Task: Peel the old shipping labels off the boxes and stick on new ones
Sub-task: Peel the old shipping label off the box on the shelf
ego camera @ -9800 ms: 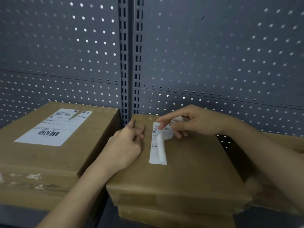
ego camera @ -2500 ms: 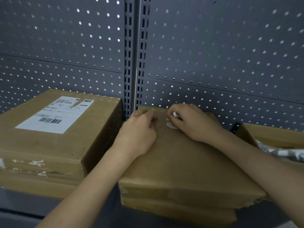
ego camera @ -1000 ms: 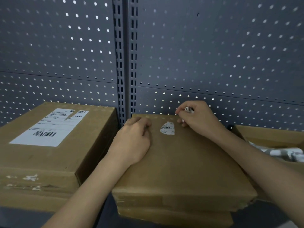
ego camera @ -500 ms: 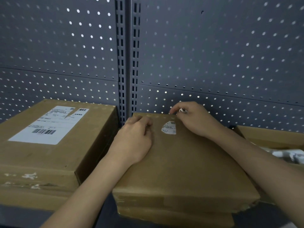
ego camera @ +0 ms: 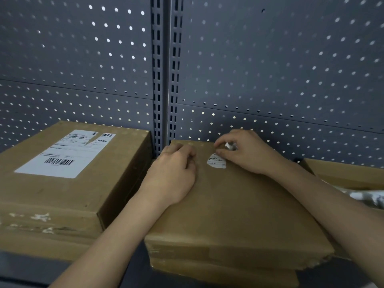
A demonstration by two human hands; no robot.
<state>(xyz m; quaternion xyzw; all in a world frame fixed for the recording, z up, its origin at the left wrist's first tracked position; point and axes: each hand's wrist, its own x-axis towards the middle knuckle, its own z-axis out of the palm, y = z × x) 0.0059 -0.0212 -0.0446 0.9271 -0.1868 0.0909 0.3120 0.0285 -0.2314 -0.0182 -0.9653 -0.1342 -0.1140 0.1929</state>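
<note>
Label scrap (ego camera: pixel 216 163): one small, torn-edged white piece is stuck to the top of the middle box (ego camera: pixel 239 215), toward its far edge. The rest of that box top shows bare cardboard.

Step in hand, as judged: removal of the old label from the middle box, down to a last fragment. No new label is seen on it.

Right hand (ego camera: pixel 245 154): over the far edge of the middle box, fingers curled, pinching a small white wad (ego camera: pixel 229 146) that looks like peeled paper. Its fingertips (ego camera: pixel 219 152) sit at the scrap's upper edge. Whether that edge is lifted cannot be told.

Left hand (ego camera: pixel 174 173): resting on the far-left part of the middle box, just left of the scrap. Its fingers are curled under and grasp nothing. It appears to steady the box.

Next move, as judged: work a nail under the scrap's edge and peel low and slowly, since so small a piece may tear again.

Left of the middle box, a second box (ego camera: pixel 62 194) carries a full label (ego camera: pixel 64 154), not yet peeled. To the right stands an open box (ego camera: pixel 342 175).
</note>
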